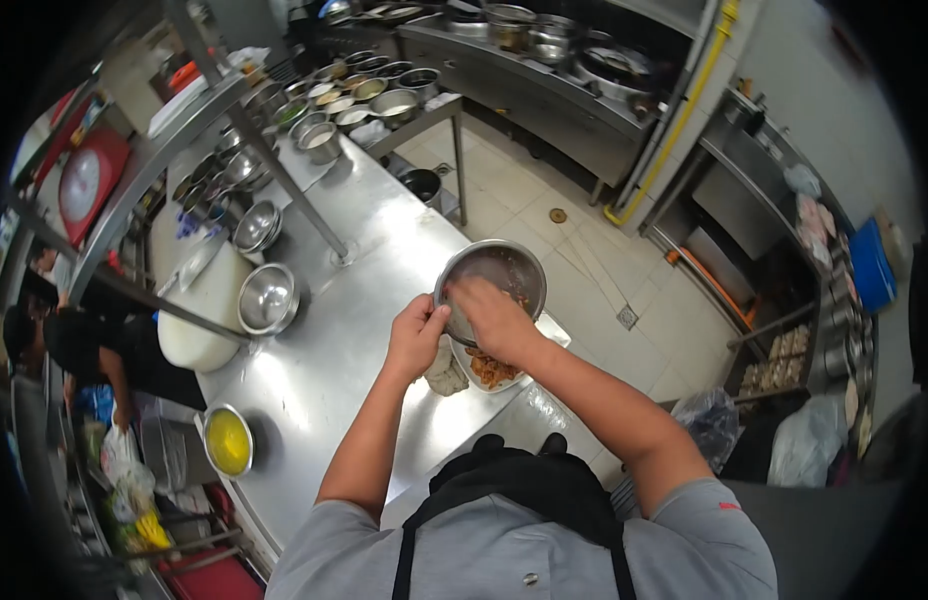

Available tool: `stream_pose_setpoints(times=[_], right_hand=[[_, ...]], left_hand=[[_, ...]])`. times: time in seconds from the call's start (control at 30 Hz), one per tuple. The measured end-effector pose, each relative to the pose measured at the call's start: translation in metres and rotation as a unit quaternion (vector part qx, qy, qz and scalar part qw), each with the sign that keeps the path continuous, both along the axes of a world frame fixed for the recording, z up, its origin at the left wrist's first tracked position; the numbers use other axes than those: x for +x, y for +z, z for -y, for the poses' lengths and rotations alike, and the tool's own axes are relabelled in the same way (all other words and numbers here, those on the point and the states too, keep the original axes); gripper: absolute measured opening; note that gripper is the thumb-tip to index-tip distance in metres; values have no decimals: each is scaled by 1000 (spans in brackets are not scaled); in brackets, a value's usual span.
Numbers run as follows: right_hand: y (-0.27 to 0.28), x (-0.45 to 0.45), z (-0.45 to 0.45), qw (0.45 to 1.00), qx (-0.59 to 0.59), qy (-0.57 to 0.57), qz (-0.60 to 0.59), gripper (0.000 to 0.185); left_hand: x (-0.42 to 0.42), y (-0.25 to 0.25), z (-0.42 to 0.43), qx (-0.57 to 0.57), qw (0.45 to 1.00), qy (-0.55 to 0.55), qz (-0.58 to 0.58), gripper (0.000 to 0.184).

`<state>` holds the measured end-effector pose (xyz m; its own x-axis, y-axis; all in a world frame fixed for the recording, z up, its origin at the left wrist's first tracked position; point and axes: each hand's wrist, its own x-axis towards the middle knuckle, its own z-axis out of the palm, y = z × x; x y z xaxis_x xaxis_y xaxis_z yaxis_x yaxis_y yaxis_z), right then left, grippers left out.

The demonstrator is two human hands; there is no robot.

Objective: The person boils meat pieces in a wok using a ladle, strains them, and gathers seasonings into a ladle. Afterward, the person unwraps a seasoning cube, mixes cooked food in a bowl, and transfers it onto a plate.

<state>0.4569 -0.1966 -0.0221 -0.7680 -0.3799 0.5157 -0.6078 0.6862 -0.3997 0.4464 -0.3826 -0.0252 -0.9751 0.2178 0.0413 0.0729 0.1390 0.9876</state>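
A steel mixing bowl (527, 262) is tilted over the table's near right edge. My left hand (417, 335) is closed on its rim at the left side. Inside the bowl, my right hand (492, 322) reaches with fingers stretched out, slightly blurred, beside some brown-orange bits of food. Below the bowl is a white plate (504, 388), partly covered by it, bearing a heap of brown-orange food (492, 368). A crumpled greyish cloth (447, 374) lies against the plate, under my left wrist.
On the steel table (374, 262) stand an empty steel bowl (269, 299), a bowl of yellow liquid (228, 441) and a large white tub (199, 320). A shelf post (294, 190) rises from it. Several pots (319, 142) crowd the far end. Another person (104, 345) bends at left.
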Motion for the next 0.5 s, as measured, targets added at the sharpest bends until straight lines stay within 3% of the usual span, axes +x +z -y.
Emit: stream_pose_setpoints(times=[0.03,0.13,0.17,0.2,0.27,0.3,0.43,0.5], right_hand=[[-2,1,-2,995,68,75,19,46],[6,2,-31,976,155,136,72,47],[5,0,-37,991,104,84,8,46],[0,-2,-41,990,104,99,6,46],[-14,-11,-45,998,65,-16,22,45],[-24,-7,-44,995,80,-29,54,44],[-37,8,-55,983,32,141,117,36],[-38,17,-70,974,44,174,135,34]], left_hand=[[0,4,0,-41,998,33,-19,17],[11,8,-7,-90,989,100,-58,20],[17,9,-13,-96,986,113,-82,27],[24,7,-20,-98,984,127,-81,27],[33,4,-36,-148,970,127,-144,37],[39,4,-48,-122,976,144,-105,35],[48,1,-74,-142,962,207,-104,37],[53,5,-79,-289,896,212,-263,27]])
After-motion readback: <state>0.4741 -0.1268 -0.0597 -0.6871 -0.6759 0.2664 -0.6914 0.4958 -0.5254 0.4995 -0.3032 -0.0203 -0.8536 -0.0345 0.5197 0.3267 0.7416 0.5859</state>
